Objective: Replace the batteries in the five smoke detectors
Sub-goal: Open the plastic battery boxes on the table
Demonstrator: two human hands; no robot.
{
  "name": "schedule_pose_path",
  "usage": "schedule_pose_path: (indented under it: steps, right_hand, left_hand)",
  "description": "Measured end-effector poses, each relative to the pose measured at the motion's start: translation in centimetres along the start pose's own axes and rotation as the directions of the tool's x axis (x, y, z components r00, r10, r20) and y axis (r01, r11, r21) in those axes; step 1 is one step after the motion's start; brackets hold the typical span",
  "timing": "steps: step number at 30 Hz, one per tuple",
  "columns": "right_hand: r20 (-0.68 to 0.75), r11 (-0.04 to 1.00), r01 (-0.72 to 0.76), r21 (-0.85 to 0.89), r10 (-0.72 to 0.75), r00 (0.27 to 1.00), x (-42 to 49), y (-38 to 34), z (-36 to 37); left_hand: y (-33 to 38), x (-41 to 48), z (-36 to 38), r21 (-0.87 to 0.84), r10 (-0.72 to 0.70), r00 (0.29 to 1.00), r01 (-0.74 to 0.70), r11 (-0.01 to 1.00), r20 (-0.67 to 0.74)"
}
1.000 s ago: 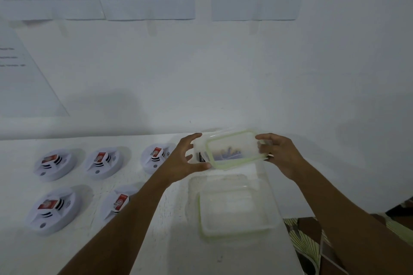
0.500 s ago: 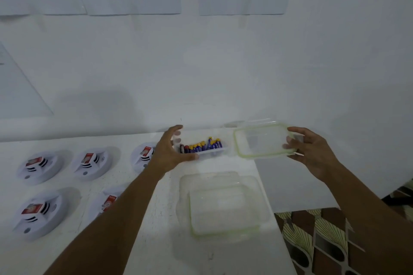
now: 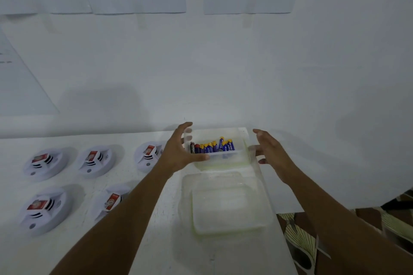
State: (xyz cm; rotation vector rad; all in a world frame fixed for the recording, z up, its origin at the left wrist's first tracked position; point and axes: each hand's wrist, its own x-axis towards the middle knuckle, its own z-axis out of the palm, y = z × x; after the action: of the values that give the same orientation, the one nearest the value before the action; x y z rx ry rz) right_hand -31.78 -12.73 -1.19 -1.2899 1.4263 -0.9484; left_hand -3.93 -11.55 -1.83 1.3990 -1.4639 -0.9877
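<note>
The white tabletop (image 3: 167, 252) carries a large clear tub (image 3: 225, 203) near its right edge and five round white smoke detectors (image 3: 98, 161) in two rows at the left, each with a red-labelled block on top. Behind the tub sits a small clear box (image 3: 223, 155). The left grip (image 3: 181, 149) is curled round its left end. The right grip (image 3: 268, 152), fingers spread and holding nothing, hovers just beside its right end. Blue-and-yellow batteries (image 3: 212, 146) lie inside the box.

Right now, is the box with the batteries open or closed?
Open. No lid covers the battery box, and the batteries inside show plainly from above.
</note>
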Motion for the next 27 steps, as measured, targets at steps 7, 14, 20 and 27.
schedule_pose_path:
  steps: [7,14,20,27]
  right_hand:
    - [0.073,0.998,0.049,-0.029,-0.047,0.996,-0.5,0.7,-0.6]
    - [0.065,0.997,0.073,-0.026,-0.071,0.995,-0.1,1.4,-0.2]
    - [0.048,0.999,0.052,-0.009,-0.051,0.998,1.2,1.2,0.3]
    - [-0.037,0.997,0.079,-0.004,-0.079,0.996,-1.9,0.6,0.0]
  left_hand:
    - [-0.7,0.0,2.2,-0.005,-0.054,0.994,0.055,0.998,0.094]
    - [-2.3,-1.5,1.1,-0.085,-0.047,0.994,0.056,0.995,0.103]
    - [-1.6,-0.1,1.0,-0.092,-0.069,0.986,0.084,0.992,0.154]
    - [-1.0,-2.9,0.5,-0.064,-0.007,1.0,0.009,0.998,0.022]
